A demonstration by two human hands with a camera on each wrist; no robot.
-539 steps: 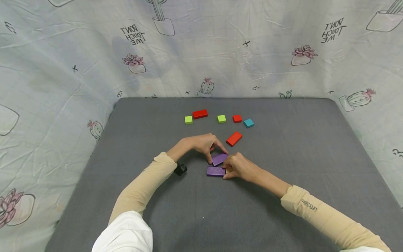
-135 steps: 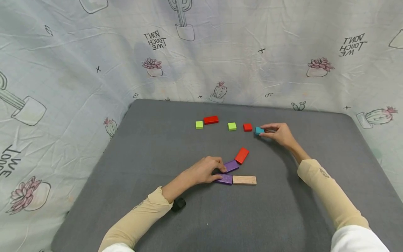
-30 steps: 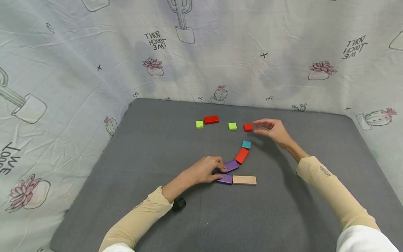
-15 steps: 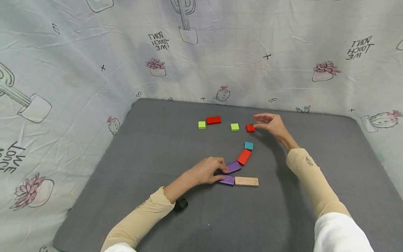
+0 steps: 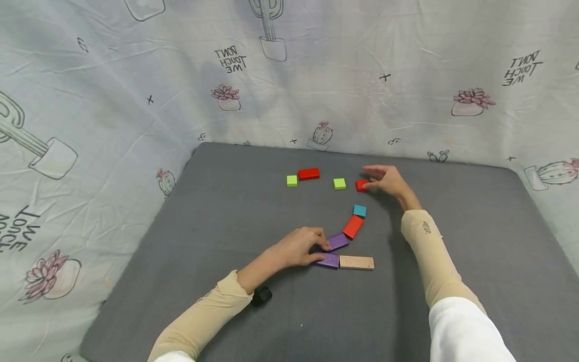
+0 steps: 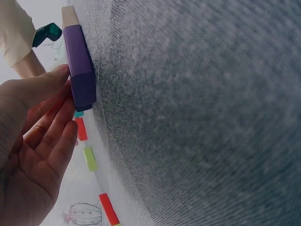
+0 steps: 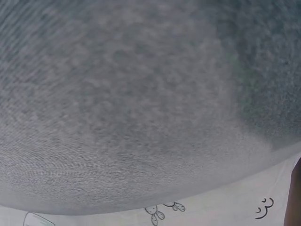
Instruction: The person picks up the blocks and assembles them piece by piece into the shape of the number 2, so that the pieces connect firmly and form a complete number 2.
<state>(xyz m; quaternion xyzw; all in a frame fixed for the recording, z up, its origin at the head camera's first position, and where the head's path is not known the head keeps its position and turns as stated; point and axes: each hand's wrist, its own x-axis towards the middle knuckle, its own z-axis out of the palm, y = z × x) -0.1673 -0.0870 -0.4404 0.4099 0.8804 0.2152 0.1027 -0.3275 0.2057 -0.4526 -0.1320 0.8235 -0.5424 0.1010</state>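
In the head view, my left hand (image 5: 296, 248) rests over two purple blocks, its thumb on the near purple block (image 5: 329, 260) and a finger on the far purple block (image 5: 337, 242). The left wrist view shows the thumb (image 6: 51, 81) against the top of a purple block (image 6: 80, 61). A wooden block (image 5: 356, 262) adjoins the near purple one. From the far one, a red block (image 5: 353, 227) and a blue block (image 5: 360, 210) continue in a curve. My right hand (image 5: 390, 182) is at a small red block (image 5: 361, 185), thumb against or over its right side, fingers spread.
Further back lie a green block (image 5: 339, 184), a long red block (image 5: 309, 174) and another green block (image 5: 291, 181). The grey table (image 5: 235, 211) ends at a printed cloth (image 5: 316, 75). The right wrist view shows mostly tabletop (image 7: 127, 103).
Since the older frames, the wooden block has come into full view and the blue block has moved to the red block's far end. Lately my right hand has come closer to the small red block.
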